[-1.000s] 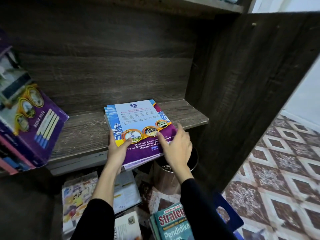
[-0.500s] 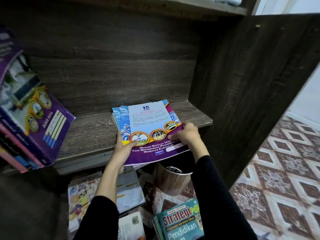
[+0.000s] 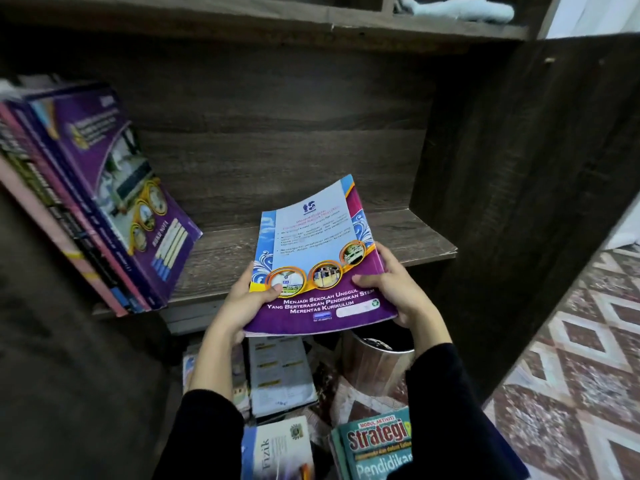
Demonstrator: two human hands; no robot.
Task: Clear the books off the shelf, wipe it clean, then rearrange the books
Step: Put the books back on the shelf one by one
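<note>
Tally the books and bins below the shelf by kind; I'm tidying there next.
Books: 4 (Fizik book, Strategi book, white-paged book, colourful book; more may lie underneath)
Metal bin: 1
Total: 5

**Purple leads, dark wood behind**

Up front, the held book (image 3: pixel 311 258): purple lower band with white lettering, pale blue panel, orange-ringed round pictures, blue swirls at the edges; the leaning books (image 3: pixel 131 188) answer in purple, with pink and dark blue spines; shelf (image 3: pixel 415 237) dark brown woodgrain; sleeves (image 3: pixel 450 393) black; floor (image 3: pixel 571 375) in maroon-and-white diamonds; down below, a teal book (image 3: pixel 374 459) with red "Strategi"; pale blue cloth (image 3: pixel 453 8) up top.
</note>
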